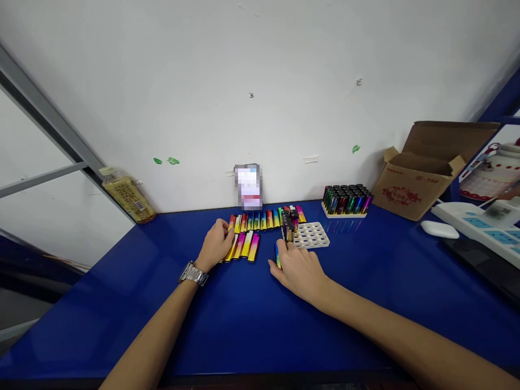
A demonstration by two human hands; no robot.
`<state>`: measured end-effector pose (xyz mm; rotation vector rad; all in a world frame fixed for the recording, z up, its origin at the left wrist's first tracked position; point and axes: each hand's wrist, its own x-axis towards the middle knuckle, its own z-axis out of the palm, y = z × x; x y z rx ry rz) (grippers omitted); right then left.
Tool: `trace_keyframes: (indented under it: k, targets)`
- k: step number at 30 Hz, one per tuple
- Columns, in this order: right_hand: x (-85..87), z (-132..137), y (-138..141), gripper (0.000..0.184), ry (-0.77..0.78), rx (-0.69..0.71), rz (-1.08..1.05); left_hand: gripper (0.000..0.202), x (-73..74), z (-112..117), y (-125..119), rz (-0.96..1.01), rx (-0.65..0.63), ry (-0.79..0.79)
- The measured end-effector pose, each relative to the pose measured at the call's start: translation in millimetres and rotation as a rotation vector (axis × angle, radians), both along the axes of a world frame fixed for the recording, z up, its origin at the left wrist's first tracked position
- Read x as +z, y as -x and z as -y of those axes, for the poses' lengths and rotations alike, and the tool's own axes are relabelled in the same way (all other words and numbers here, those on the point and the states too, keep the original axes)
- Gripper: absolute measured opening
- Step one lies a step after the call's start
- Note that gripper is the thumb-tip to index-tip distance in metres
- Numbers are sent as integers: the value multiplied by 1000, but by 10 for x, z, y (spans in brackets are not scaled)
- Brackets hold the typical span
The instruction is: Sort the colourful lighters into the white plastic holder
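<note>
Lighter rows (255, 220), two; left hand (217, 244), right hand (296, 271)

Bright, pretty even light in the room, source not visible, w/ only soft, faint shadows on the matte white painted wall (260, 81) and a washed-out, near-overexposed pale panel (40, 216) at far left. Glossy dark-blue tabletop (101, 325) shows broad pale glare, and the upright rainbow-coloured metal lighters (347, 200) cast faint mirror-like reflections on it. Wide-angle distortion bends the long grey metal frame bar (49, 108) at the edge, focus is decent across the frame, and a coarse pixelated patch (247, 187) hides a small upright object.
</note>
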<state>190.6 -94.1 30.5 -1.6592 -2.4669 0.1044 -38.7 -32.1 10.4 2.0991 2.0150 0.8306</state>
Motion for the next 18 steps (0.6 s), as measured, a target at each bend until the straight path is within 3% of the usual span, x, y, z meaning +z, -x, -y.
trace_keyframes:
  k: [5, 9, 13, 18]
  targets:
    - [42, -63, -44, 30, 140, 57, -27, 16, 10, 7, -9, -6, 3, -7]
    - [23, -98, -121, 14, 171, 193, -177, 17, 11, 5, -5, 3, -4, 0]
    - [-51, -122, -159, 18, 73, 314, -520, 17, 4, -1, 3, 2, -11, -4]
    - [-39, -199, -222, 11, 31, 175, -1040, 18, -4, -8, 11, -16, -8, -2]
